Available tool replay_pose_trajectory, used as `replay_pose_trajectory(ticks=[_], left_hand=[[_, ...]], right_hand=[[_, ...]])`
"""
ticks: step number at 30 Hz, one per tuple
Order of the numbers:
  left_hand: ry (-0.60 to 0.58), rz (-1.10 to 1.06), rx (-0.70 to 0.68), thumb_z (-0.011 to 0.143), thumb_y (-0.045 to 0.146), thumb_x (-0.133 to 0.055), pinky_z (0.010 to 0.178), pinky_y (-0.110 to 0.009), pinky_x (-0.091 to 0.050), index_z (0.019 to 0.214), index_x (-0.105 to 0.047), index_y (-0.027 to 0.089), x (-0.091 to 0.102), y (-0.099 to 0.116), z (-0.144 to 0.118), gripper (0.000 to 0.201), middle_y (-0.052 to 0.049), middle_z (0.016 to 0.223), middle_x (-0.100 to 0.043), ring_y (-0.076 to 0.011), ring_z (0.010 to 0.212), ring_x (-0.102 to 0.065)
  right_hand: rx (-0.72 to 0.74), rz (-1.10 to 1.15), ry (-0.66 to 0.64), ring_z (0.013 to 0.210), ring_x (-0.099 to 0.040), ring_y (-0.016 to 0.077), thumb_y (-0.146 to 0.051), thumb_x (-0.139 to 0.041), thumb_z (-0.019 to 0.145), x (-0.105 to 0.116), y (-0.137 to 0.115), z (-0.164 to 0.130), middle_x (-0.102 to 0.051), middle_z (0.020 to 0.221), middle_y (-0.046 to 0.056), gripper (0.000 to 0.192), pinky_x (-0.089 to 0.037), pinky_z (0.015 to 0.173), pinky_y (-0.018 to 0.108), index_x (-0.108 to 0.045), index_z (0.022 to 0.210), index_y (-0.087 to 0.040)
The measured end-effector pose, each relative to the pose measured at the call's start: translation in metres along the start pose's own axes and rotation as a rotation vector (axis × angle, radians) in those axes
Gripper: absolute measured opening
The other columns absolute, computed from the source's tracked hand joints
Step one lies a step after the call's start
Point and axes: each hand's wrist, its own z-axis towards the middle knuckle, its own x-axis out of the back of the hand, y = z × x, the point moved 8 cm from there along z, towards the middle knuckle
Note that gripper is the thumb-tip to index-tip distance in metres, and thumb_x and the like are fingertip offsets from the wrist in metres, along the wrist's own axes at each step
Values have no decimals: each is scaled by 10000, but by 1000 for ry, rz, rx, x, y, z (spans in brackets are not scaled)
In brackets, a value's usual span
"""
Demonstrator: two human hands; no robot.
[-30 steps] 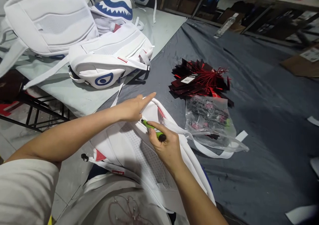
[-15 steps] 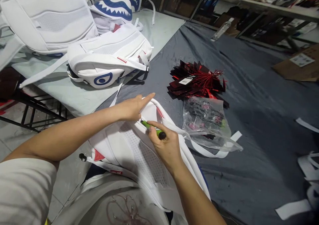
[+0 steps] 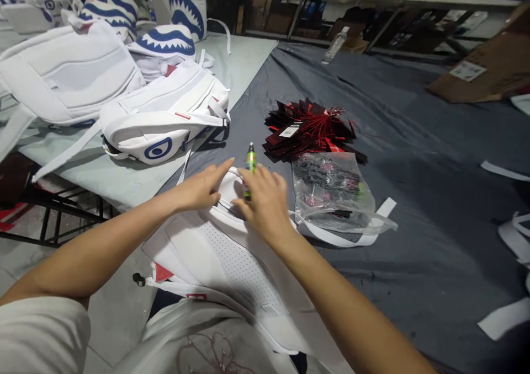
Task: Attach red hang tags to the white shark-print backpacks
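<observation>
A white backpack (image 3: 244, 252) lies across my lap and the table edge, its dotted mesh back panel facing up and its top compartment partly open. My left hand (image 3: 202, 189) grips the far rim of that opening, index finger stretched along it and thumb lower down. Over the opening's right side, my right hand (image 3: 267, 200) holds a slim green marker-like tube (image 3: 250, 159) between its fingers, black tip pointing up and away. The tube's lower part is hidden behind the fingers, so its exact kind cannot be told.
More white backpacks (image 3: 161, 112) with blue shark-mouth prints are heaped on the left table. Ahead lie a bundle of black-and-red hang tags (image 3: 306, 128) and a clear plastic bag (image 3: 331, 189). A plastic bottle (image 3: 335, 46), a cardboard box (image 3: 480, 59) and white straps (image 3: 503, 319) lie farther off.
My right hand has lifted off the backpack's edge and turned the green tube upright, tip away from me. My left hand remains at the opening. The view has shifted slightly.
</observation>
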Motion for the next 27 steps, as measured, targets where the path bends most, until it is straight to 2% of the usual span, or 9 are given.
replay_pose_trajectory(ticks=[2,4,7,10,12,15,18,22,27], left_hand=[[72,-67,-17,883,243,-523,979,-395,-499,1585,-216,185,2,-3,-6,768,-156,1362,-560,-275,1173,-609],[204,-122,20,956,348,-448,1016,-398,-485,1553,-294,148,8,-9,-18,648,-150,1364,-586,-271,1196,-605],[316,-82,164,1011,469,-339,998,-425,-497,1507,-381,185,10,-24,-42,573,-114,1350,-625,-285,1189,-622],[250,1,211,1030,490,-293,952,-447,-526,1489,-401,250,-1,-32,-57,529,-78,1382,-615,-294,1194,-630],[313,75,142,1036,433,-320,972,-451,-528,1508,-359,235,-1,-31,-61,513,-103,1417,-583,-286,1232,-609],[482,251,-131,992,280,-452,1088,-474,-462,1492,-370,205,5,-13,-66,512,-162,1503,-460,-288,1370,-479],[435,346,-321,923,154,-502,1115,-495,-439,1329,-536,211,-1,2,-66,411,-162,1515,-380,-300,1399,-411],[356,255,-277,898,115,-459,1060,-451,-500,1099,-619,175,0,-2,-63,265,-156,1465,-381,-278,1332,-467],[395,193,-245,876,81,-433,1131,-477,-449,1144,-580,200,2,-6,-63,328,-139,1459,-410,-263,1385,-443]], right_hand=[[2,-68,-108,1387,-415,399,-312,-817,779,-21,-8,10,-482,1481,248,732,-289,1107,595,-490,1411,-142],[7,-77,-117,1379,-401,400,-369,-841,757,-30,-16,19,-448,1491,268,823,-279,1111,576,-447,1439,-129],[18,-7,-107,1227,-507,342,-390,-796,808,-32,-23,30,-561,1362,202,701,-370,1016,463,-483,1390,-156],[1,43,-143,1096,-540,305,-346,-788,822,-33,-17,35,-618,1233,141,582,-394,887,392,-526,1317,-191],[-1,46,-157,1080,-528,300,-331,-795,817,-34,-13,37,-618,1207,133,557,-375,860,378,-535,1291,-197],[0,56,-161,1066,-517,289,-332,-778,835,-36,-8,38,-613,1192,124,524,-355,840,367,-535,1280,-198],[1,71,-168,1056,-514,283,-340,-767,847,-39,-5,39,-608,1197,118,512,-348,826,363,-532,1281,-203],[2,91,-181,1065,-516,290,-351,-803,814,-42,-3,40,-606,1206,110,541,-352,825,363,-536,1262,-210],[-4,112,-169,1063,-523,295,-336,-801,817,-42,0,42,-612,1202,120,518,-363,834,372,-544,1248,-207]])
